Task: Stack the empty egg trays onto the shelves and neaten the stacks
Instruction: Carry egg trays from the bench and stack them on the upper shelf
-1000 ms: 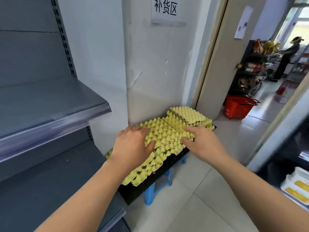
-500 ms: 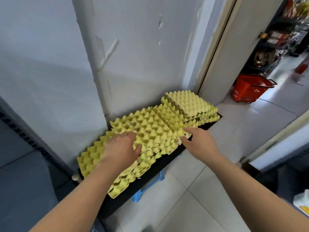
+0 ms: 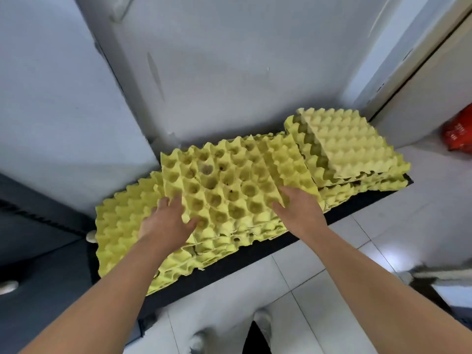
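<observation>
Pulp at left fingers (image 3: 164, 201): spread along the left edge of the top tray (image 3: 229, 185), with the thumb over the near-left cups, so the edge was pinched.
Left hand (image 3: 167, 222): half a second before, it lay flat on the pile. It had since slid off to the edge.
Right fingers (image 3: 286, 196): close together, with the tips lost under the tray's right edge and the thumb on the cups. Read as a pinch.
Right hand (image 3: 300, 213): its place on that edge was much as before.
Top tray: cups up on the middle stack (image 3: 229, 241). Its left edge overhung the left stack (image 3: 120, 226) and looked slightly raised.
Right stack (image 3: 352, 149): askew, with its uppermost piece cups down. No hand was on it.
Board (image 3: 268, 259): black, bearing all three stacks beside the wall.
Shelf (image 3: 38, 238): only a dark corner showed at far left, as the view had dipped from the shelves to the stacks.
Reading: flat pressing had given way to a two-sided grip, judged to be the start of a lift toward the shelf. No tray was seen there, so the task was judged early.
</observation>
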`<state>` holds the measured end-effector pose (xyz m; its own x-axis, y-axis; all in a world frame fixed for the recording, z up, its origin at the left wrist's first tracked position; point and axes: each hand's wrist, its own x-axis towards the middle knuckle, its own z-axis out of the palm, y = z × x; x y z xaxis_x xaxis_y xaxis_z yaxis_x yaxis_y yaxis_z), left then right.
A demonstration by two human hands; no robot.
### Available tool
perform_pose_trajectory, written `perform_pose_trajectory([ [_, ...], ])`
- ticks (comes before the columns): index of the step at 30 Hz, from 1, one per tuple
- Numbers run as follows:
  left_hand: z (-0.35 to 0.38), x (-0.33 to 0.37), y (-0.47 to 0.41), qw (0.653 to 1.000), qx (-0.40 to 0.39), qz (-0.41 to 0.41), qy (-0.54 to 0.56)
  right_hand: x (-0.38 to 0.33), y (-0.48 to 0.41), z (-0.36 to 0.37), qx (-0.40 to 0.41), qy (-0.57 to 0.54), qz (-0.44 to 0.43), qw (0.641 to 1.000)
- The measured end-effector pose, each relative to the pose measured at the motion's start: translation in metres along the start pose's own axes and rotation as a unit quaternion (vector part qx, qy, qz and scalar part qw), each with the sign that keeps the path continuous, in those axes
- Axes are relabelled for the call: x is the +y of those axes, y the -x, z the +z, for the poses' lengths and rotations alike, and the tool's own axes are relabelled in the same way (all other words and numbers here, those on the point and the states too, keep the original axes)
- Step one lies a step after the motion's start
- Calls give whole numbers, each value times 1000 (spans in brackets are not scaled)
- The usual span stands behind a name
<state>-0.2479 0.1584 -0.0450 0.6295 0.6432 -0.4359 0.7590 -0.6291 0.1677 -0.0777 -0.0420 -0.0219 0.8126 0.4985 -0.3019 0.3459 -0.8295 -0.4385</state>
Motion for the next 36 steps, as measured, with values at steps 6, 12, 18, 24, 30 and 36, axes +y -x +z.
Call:
perform_pose_trajectory([
  [6,45,3,-35,989,-32,-119,83,34,-61,35,-46,-10,-43,998],
  [12,57,18,-35,968,52,-159,184,48,-78,52,-59,-19,-75,995],
  [18,48,37,-19,950,128,-166,233,55,-69,23,-43,-86,-105,990],
  [24,30,54,-14,952,137,-131,242,61,-67,0,-9,-92,-95,991],
  [30,46,72,-36,966,58,-77,239,90,-74,2,-11,-71,-44,996],
  [36,73,72,-44,962,-7,-104,251,117,-93,20,-65,-70,-16,995],
])
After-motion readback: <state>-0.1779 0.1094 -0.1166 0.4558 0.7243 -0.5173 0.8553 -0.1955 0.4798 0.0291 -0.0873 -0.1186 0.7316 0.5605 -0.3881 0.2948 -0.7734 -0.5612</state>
